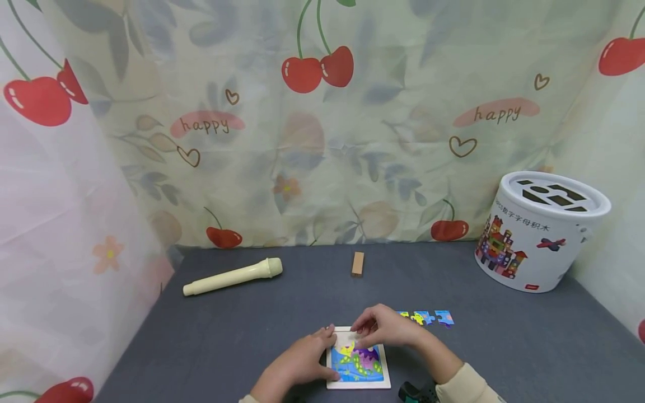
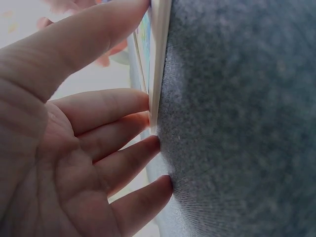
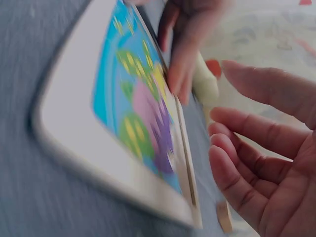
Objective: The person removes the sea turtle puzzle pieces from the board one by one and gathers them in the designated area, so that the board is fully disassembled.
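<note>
A small jigsaw puzzle [image 1: 358, 358] lies on the table in a pale wooden tray [image 1: 359, 385]; a blue, green, purple and yellow picture fills its lower part, while bare wood shows at the top. My left hand [image 1: 304, 358] rests along the tray's left side, thumb on the lower left corner and fingertips against the edge. In the left wrist view, its fingers [image 2: 118, 106] are nearly straight. Above the tray's upper right hovers my right hand [image 1: 385, 327]. Seen from the right wrist, its fingers [image 3: 256, 128] are loosely bent, with nothing between thumb and fingertips.
Several loose puzzle pieces [image 1: 444, 318] lie right of the tray, partly behind the right hand. Farther back are a cream toy microphone [image 1: 234, 277] and a small wooden block [image 1: 358, 264]. A white lidded bucket [image 1: 541, 235] stands at the back right, near the cloth backdrop [image 1: 322, 168].
</note>
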Available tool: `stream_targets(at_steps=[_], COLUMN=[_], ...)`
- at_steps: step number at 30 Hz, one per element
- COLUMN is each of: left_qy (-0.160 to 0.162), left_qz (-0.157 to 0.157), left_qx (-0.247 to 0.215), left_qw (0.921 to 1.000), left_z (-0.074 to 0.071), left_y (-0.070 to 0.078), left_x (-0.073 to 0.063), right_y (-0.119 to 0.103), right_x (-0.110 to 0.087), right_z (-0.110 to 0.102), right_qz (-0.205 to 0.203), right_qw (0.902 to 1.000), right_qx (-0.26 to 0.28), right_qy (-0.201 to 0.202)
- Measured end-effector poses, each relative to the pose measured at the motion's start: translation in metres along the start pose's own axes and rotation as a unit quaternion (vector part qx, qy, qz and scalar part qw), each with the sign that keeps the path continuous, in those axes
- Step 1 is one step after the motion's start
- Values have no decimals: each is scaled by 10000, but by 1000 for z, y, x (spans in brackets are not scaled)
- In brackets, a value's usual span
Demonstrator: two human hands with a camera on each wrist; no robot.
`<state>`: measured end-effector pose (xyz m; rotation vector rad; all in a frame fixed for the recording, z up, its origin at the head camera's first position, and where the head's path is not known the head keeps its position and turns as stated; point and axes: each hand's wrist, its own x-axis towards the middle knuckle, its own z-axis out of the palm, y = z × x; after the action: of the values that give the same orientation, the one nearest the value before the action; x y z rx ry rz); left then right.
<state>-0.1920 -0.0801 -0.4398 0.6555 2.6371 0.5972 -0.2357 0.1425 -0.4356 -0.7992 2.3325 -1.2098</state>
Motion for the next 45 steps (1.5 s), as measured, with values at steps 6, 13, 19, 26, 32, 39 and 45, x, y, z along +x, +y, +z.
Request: stream_targets(at_steps=[6, 13, 19, 26, 32, 39, 45], left_qy=[-132, -64, 60, -101, -67, 41, -17], left_qz=[-149, -12, 73, -28, -5, 115, 48], left_qx=[-201, -214, -108, -233, -186, -86, -183], left_qw=[9996, 9998, 9999, 9997, 9998, 9999, 9998], left_z=[-1, -1, -1, -2, -2, 0, 0], left_y=[0, -1, -1, 0, 0, 0, -1], left_x=[2, 2, 1, 1, -1, -2, 0], right_y=[-10, -11, -11, -10, -9, -7, -7], right_x=[10, 16, 17, 17, 17, 18, 18], right_z=[15, 24, 29, 31, 32, 34, 33], right_qz=[117, 389, 502, 532, 580, 548, 463], right_qw=[9993, 9985, 9986, 9986, 9981, 9981, 9982], right_qx=[-102, -142, -158, 23, 186, 266, 374], right_qy=[-326, -352, -88, -48, -86, -20, 5])
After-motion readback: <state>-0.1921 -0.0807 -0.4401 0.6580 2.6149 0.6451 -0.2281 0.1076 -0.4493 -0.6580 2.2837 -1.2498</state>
